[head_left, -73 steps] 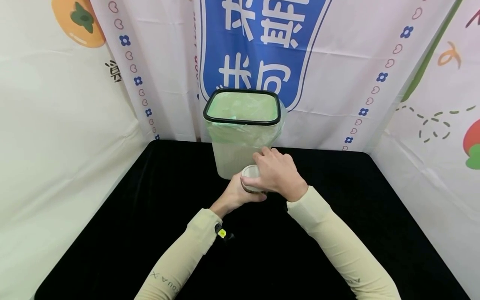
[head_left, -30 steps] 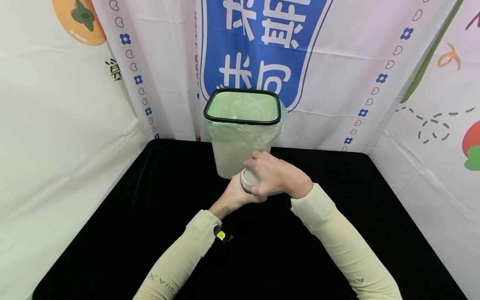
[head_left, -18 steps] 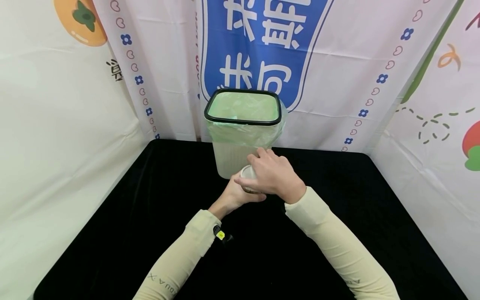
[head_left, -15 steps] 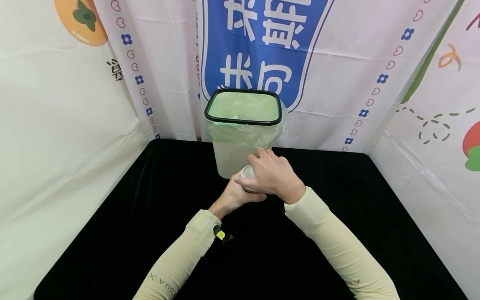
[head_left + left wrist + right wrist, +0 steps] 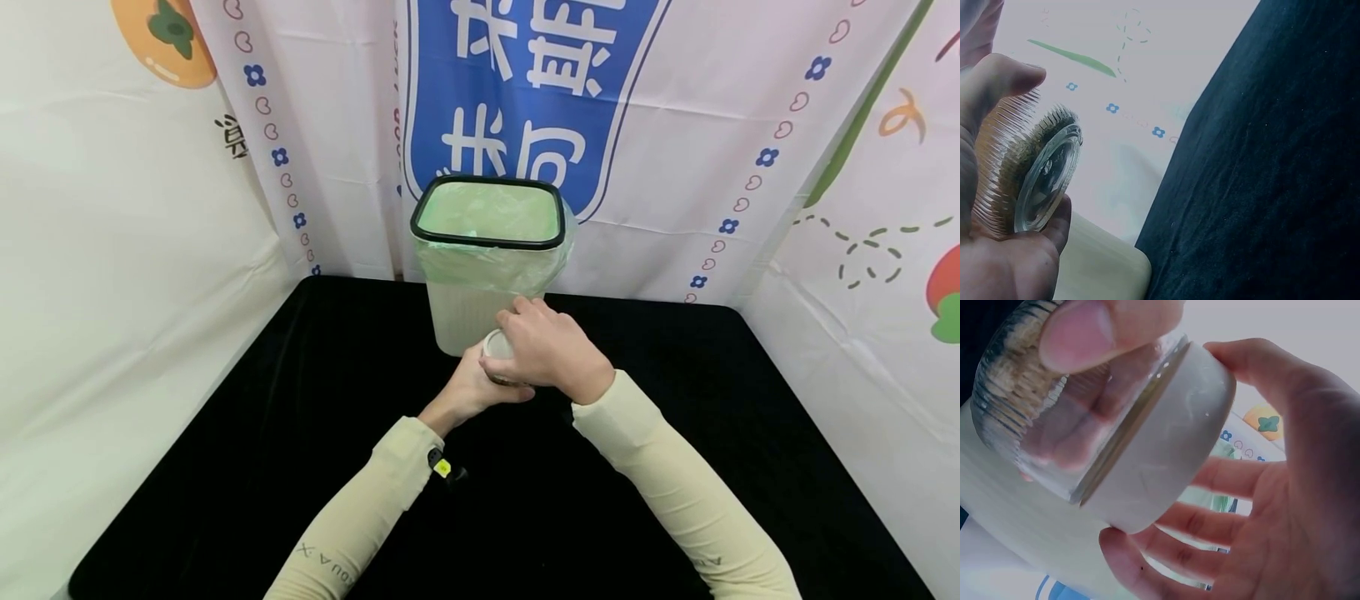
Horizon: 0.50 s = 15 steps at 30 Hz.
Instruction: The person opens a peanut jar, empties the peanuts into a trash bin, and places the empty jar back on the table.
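Observation:
A ribbed glass jar [image 5: 1013, 387] with tan, grainy contents is held above the table, in front of the bin. My left hand [image 5: 467, 386] grips its body; in the left wrist view, thumb and fingers wrap the ribbed glass and the clear round base [image 5: 1050, 181] faces out. On top is a smooth white lid [image 5: 1163, 444], seated on the jar's mouth. My right hand [image 5: 553, 348] reaches over from the right and grips the lid's edge, thumb on one side and fingertips on the other. Its palm stands off the lid in the right wrist view.
Right behind the hands stands a pale waste bin [image 5: 461, 312] with a black rim [image 5: 487, 243] and a green liner bag [image 5: 495, 208]. Black cloth covers the table [image 5: 360, 358]. Printed white curtains [image 5: 675, 125] enclose the back and both sides.
About a second ago my right hand was twisted round with its wrist farther right; it has since turned back over the lid. My left hand keeps its grip on the jar throughout.

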Tool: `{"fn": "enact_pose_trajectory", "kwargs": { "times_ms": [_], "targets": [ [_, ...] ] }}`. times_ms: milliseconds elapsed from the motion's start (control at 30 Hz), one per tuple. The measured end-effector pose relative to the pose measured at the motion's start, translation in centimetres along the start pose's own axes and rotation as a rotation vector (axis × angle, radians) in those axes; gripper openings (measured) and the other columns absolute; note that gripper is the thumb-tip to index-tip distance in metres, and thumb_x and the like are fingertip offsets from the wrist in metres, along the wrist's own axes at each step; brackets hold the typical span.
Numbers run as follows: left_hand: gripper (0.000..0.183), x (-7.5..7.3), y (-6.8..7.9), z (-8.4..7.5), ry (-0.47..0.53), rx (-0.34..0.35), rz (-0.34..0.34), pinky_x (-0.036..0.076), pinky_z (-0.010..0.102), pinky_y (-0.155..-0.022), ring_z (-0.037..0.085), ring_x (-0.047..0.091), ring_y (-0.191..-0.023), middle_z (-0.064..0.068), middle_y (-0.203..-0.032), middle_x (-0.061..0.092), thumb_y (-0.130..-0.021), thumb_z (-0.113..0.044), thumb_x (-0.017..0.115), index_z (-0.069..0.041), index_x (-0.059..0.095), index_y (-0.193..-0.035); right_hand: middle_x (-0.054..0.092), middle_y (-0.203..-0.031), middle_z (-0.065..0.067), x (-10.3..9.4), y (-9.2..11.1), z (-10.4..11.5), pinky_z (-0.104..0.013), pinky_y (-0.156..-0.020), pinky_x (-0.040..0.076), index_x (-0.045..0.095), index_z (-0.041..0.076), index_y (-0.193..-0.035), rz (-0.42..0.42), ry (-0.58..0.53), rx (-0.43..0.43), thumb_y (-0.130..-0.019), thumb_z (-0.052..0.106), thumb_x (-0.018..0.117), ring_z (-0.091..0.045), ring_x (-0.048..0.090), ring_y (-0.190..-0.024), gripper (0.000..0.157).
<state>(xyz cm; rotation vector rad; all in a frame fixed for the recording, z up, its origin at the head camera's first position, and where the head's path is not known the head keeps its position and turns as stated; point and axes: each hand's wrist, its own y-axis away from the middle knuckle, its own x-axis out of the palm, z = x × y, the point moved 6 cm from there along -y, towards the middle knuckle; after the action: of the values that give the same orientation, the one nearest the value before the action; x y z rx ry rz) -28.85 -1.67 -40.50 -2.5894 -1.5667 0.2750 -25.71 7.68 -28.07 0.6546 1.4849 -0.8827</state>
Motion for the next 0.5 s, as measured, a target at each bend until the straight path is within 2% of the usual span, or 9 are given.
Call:
{"fn": "enact_pose_trajectory", "kwargs": {
  "times_ms": [200, 500],
  "targets": [
    [0.081, 0.09, -0.07, -0.12, 0.0, 0.008, 0.006, 0.059, 0.037, -0.099, 0.024, 0.065, -0.123, 0.006, -0.144, 0.062, -0.082, -0.006, 0.09, -0.023, 0.05, -0.151, 0.064, -0.107, -0.008, -0.25, 0.06, -0.23, -0.047, -0.07, 0.059, 0.073, 0.016, -0.109, 0.022, -0.048, -0.023, -0.093, 0.046, 0.066, -0.027, 0.062, -0.09, 0.035],
    [0.087, 0.03, 0.05, -0.08, 0.031, 0.005, 0.019, 0.057, 0.041, -0.104, 0.025, 0.063, -0.126, 0.004, -0.147, 0.06, -0.083, -0.006, 0.089, -0.028, 0.045, -0.155, 0.063, -0.109, -0.004, -0.32, -0.03, -0.27, -0.045, -0.074, 0.058, 0.074, 0.02, -0.117, 0.067, -0.076, -0.051, -0.09, 0.046, 0.067, -0.025, 0.06, -0.093, 0.038]
  ]
}}
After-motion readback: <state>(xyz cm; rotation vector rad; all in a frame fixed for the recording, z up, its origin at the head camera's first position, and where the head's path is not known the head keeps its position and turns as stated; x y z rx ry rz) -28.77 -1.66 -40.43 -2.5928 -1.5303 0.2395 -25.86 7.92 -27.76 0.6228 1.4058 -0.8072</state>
